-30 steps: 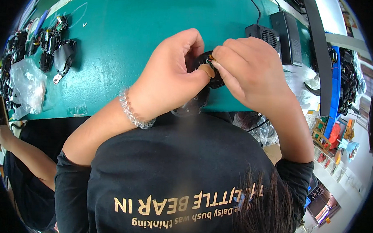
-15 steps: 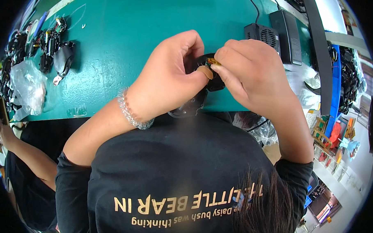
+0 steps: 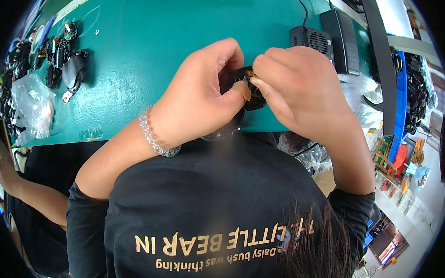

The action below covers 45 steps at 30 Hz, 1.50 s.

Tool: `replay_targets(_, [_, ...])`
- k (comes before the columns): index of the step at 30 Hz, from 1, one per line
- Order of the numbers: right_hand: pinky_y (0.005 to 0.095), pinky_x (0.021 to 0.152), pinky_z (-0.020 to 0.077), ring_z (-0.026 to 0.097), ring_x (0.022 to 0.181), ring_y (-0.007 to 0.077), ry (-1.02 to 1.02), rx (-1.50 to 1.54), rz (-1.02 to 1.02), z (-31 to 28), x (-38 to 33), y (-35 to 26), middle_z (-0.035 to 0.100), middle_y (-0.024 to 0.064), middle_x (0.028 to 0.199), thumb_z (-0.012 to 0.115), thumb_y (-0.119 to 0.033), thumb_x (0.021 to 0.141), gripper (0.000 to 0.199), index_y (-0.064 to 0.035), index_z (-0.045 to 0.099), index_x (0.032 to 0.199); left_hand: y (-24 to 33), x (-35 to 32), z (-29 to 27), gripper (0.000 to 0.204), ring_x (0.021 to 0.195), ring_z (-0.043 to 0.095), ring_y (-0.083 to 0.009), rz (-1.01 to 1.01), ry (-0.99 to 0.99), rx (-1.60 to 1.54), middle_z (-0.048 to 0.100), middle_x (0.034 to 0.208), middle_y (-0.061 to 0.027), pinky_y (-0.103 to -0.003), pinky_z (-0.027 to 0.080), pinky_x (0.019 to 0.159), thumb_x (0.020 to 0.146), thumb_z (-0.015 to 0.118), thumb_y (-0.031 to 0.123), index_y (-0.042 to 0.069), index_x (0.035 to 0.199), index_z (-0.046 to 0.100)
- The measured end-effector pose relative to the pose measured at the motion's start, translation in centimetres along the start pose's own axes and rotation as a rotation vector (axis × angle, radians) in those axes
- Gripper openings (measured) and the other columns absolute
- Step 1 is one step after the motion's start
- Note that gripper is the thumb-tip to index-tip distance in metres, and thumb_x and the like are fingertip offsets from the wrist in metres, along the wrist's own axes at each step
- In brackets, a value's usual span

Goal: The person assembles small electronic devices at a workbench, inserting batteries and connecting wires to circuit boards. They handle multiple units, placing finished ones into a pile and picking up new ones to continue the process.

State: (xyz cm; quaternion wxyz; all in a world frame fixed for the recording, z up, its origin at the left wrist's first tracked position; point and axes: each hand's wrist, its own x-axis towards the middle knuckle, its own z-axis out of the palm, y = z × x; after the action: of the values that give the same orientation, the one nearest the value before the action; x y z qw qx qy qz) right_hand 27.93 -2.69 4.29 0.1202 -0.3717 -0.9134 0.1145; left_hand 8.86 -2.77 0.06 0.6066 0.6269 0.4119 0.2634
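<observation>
Close to the table's near edge, my left hand (image 3: 197, 91) grips a black plastic housing (image 3: 255, 103), its fingers curled round the far side. A tan band (image 3: 243, 89) wraps the left thumb, which presses inside the housing. My right hand (image 3: 300, 90) is closed in a pinch over the right side of the housing. Its thumb and forefinger hold a small amber-yellow part (image 3: 252, 74), whose kind I cannot make out. Thin wires show near the thumbs, and the hands hide most of the housing's inside.
On the green table (image 3: 137, 52), black electronic assemblies (image 3: 59, 55) and a clear plastic bag (image 3: 33, 105) lie at left. A black speaker-like box (image 3: 311, 40) and a black case (image 3: 339, 42) stand back right. A co-worker's hand (image 3: 6, 173) is at far left.
Both my hands keep their grip and shift only slightly, the right fingertips a little to the left. The co-worker's hand at far left has moved slightly nearer.
</observation>
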Motion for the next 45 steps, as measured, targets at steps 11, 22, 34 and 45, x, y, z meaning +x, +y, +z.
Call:
replay_targets(11, [0.0410,0.057,0.0464,0.060,0.067,0.0308,0.029,0.013,0.023,0.6,-0.1,0.3,0.057,0.0082,0.072,0.065,-0.012,0.074,0.015,-0.0076,0.056,0.084,-0.2,0.2,-0.2,0.017,0.082,0.052,-0.0052,-0.058,-0.020,-0.068,0.053,0.085,-0.0004,-0.023,0.046,0.073,0.081,0.061,-0.002,0.002,0.093,0.049])
replay_targets(22, [0.0278,0.061,0.0434,0.054,0.067,0.0164,0.559,0.523,0.245,2.0,-1.7,0.8,0.058,0.0061,0.080,0.069,-0.007,0.083,0.015,-0.0017,0.056,0.089,-0.3,0.8,-1.0,0.015,0.077,0.053,-0.0052,-0.039,0.010,-0.547,0.054,0.083,0.0010,-0.021,0.044,0.069,0.085,0.061,0.002,0.006,0.090,0.048])
replay_targets(34, [0.0219,0.069,0.0398,0.050,0.078,0.0064,0.737,1.017,0.438,2.4,-1.0,-1.2,0.058,0.0001,0.087,0.060,-0.003,0.090,0.012,-0.0004,0.054,0.101,2.0,0.5,-1.6,0.015,0.068,0.050,-0.0026,-0.037,0.078,-0.573,0.053,0.077,0.0018,-0.019,0.041,0.059,0.084,0.059,-0.002,0.005,0.086,0.046])
replay_targets(45, [0.0337,0.054,0.0462,0.058,0.061,0.0267,0.628,0.133,-0.004,0.8,0.0,-1.4,0.059,0.0094,0.073,0.069,0.002,0.068,0.019,-0.0021,0.062,0.085,2.0,-0.3,-1.9,0.016,0.082,0.051,-0.0055,0.005,-0.036,-0.455,0.055,0.089,-0.0014,-0.021,0.043,0.075,0.083,0.057,-0.004,0.004,0.088,0.045])
